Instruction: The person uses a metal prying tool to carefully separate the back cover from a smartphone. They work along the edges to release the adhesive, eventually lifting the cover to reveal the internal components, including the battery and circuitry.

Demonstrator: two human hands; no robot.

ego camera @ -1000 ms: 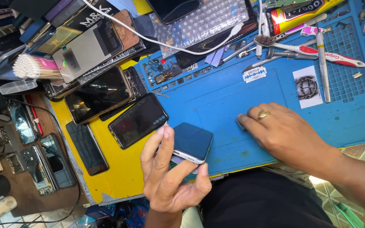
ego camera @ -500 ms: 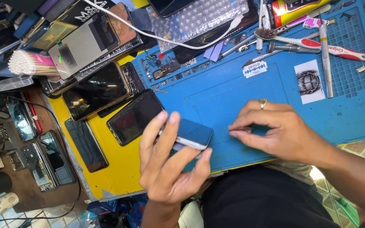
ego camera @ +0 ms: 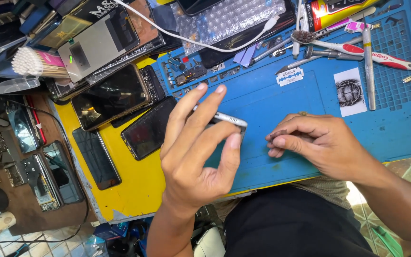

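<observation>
Left hand [ego camera: 193,157] is gripping the slim silver-edged phone [ego camera: 227,119] edge-up, long axis pointing at the right hand [ego camera: 310,143] — which is pinching a small dark pick [ego camera: 278,134] just beside it.

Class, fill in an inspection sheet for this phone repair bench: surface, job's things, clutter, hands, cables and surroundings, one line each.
Surface: blue work mat lying partly over a yellow board.
Job's things: phone held on edge above the mat; small dark piece pinched in the fingertips.
Clutter: dark phones on the yellow board, razor blade packet, toothbrush, cotton swabs, bubble wrap.
Hands: left hand grips the phone; right hand holds the small piece low over the mat.
Cables: white cable across the top; black wire at left.
Surroundings: tiled floor at right.
</observation>
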